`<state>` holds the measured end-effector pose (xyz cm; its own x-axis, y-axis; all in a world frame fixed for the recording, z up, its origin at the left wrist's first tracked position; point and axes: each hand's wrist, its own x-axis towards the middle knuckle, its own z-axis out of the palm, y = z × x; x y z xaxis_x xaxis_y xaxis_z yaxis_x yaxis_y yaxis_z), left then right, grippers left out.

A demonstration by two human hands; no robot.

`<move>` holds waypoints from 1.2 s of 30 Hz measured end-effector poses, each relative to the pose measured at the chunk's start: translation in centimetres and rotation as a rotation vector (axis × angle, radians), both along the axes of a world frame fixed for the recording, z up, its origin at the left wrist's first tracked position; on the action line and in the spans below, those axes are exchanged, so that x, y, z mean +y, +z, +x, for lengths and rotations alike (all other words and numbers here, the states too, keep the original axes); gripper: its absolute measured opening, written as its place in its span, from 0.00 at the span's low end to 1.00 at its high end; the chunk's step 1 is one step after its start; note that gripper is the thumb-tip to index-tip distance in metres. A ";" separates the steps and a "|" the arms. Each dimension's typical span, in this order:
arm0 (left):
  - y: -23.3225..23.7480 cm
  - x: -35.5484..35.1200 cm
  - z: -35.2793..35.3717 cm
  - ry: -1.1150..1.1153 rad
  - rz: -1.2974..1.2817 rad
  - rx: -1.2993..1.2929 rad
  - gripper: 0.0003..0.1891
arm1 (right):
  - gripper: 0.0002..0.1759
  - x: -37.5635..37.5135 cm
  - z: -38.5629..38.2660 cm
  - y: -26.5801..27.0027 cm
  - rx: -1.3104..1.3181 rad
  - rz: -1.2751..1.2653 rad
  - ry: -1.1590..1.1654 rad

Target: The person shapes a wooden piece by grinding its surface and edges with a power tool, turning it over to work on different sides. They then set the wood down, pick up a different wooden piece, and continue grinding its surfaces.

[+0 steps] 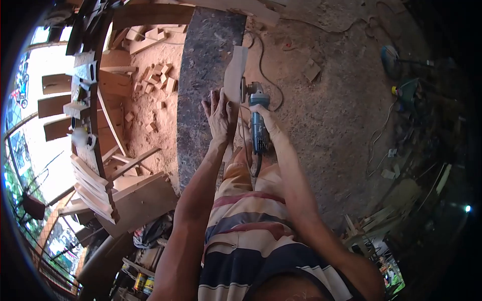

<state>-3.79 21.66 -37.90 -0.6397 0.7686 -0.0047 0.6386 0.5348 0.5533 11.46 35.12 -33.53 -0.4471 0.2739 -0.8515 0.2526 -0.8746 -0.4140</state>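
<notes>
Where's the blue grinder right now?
In the head view, the grinder is in the right hand, just right of the pale wooden board that the left hand is touching.

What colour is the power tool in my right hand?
The power tool is mostly teal-blue, shown in the head view.

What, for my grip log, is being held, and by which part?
The right hand holds the grinder by its body; the left hand is on the board, grip unclear.
</notes>
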 end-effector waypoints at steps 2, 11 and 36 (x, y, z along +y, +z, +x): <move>0.3 0.1 0.0 0.009 0.008 -0.006 0.31 | 0.26 -0.3 0.2 0.1 0.009 -0.014 -0.003; -1.5 -0.1 -0.2 -0.002 -0.008 -0.008 0.31 | 0.25 0.1 1.3 1.7 -0.036 0.004 0.072; 0.0 0.3 0.3 0.046 0.049 -0.036 0.31 | 0.21 -4.5 3.5 -1.0 -0.012 -0.017 0.058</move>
